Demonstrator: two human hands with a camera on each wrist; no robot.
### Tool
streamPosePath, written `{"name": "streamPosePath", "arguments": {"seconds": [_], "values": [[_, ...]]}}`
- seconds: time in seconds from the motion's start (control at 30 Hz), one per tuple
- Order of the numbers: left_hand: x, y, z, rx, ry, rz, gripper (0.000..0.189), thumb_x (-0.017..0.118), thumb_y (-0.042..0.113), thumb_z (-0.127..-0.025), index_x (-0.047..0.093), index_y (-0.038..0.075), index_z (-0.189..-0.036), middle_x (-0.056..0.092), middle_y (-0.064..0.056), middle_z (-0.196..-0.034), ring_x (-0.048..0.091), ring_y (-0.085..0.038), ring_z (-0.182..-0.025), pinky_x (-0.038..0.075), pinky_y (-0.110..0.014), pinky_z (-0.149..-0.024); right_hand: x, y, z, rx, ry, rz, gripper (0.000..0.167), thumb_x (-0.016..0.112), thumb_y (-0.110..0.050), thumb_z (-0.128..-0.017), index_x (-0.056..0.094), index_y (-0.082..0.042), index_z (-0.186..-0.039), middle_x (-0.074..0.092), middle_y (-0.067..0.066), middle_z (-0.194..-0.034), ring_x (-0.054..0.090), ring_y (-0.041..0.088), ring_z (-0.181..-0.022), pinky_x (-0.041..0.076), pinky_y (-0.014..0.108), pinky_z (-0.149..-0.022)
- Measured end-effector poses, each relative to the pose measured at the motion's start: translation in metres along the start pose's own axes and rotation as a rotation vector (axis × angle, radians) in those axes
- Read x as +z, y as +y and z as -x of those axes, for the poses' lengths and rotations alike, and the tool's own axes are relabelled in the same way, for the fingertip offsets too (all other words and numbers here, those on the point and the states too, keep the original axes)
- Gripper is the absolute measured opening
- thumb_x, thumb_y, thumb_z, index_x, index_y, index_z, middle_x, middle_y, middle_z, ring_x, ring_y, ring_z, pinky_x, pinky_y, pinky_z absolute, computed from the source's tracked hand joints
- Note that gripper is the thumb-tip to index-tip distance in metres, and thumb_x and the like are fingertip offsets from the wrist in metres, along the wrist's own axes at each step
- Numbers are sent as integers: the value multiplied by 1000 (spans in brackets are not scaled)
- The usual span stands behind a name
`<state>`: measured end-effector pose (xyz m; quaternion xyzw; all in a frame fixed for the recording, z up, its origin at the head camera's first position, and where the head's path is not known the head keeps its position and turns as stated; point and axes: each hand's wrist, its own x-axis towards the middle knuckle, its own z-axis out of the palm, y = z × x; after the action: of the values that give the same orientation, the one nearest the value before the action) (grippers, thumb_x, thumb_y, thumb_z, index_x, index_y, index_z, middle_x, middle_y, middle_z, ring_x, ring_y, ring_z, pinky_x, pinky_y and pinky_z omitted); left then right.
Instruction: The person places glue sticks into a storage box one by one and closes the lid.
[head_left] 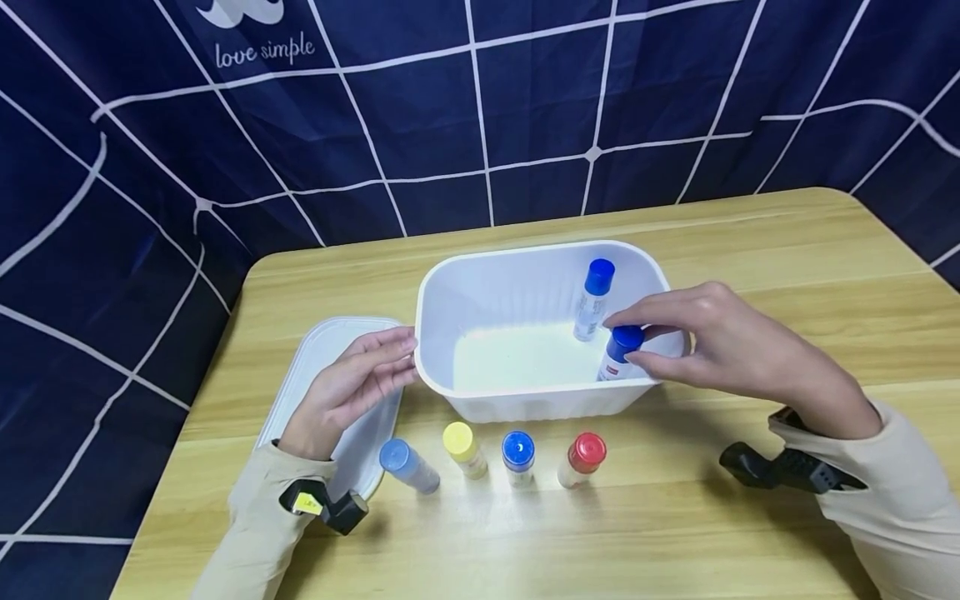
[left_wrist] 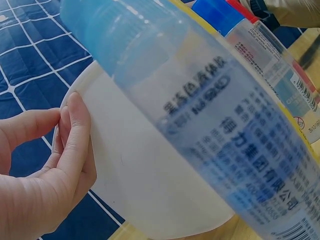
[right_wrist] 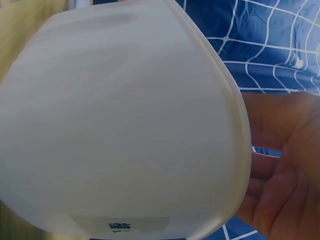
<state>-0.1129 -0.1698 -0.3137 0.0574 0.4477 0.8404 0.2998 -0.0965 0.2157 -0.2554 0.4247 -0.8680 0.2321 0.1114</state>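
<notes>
A white plastic box point(head_left: 532, 406) stands near the middle of the table. At its left end my left hand point(head_left: 352, 387) pinches the rim between thumb and fingers; the left wrist view shows this grip on the box edge point(left_wrist: 100, 150). My right hand point(head_left: 738, 346) reaches over the right end and holds a blue-capped glue bottle point(head_left: 615, 365) by its cap, low inside the box. Another blue-capped glue bottle point(head_left: 591, 312) stands just behind it in the box. In the right wrist view the box wall point(right_wrist: 125, 120) hides the right fingertips.
In front of the box stand glue bottles with light blue point(head_left: 410, 467), yellow point(head_left: 465, 450), dark blue point(head_left: 519, 457) and red point(head_left: 582, 458) caps. A white lid point(head_left: 367, 454) lies under the left forearm. A dark blue curtain point(head_left: 540, 108) hangs behind the wooden table point(head_left: 787, 275).
</notes>
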Motion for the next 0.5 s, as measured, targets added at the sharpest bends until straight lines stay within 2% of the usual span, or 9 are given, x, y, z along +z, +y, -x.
{"name": "streamPosePath", "arguments": {"seconds": [0.23,0.5], "values": [[-1,-2,2,0,-42,36,18,51,-2,-98,63,-1,-111,68,-13,-104,67,-18,-94,56,-28,-87,2,-2,-2,-18,-78,-26,42,83,0,-69,72,-12,-108,72,-5,-99,65,6,-83,58,22,-69],[-2,-1,2,22,-87,55,19,50,-2,-98,63,-2,-113,69,-13,-105,68,-19,-97,55,-29,-89,0,-4,-5,-7,-112,-24,40,84,0,-70,73,-11,-106,72,-3,-99,67,10,-83,60,29,-68]]}}
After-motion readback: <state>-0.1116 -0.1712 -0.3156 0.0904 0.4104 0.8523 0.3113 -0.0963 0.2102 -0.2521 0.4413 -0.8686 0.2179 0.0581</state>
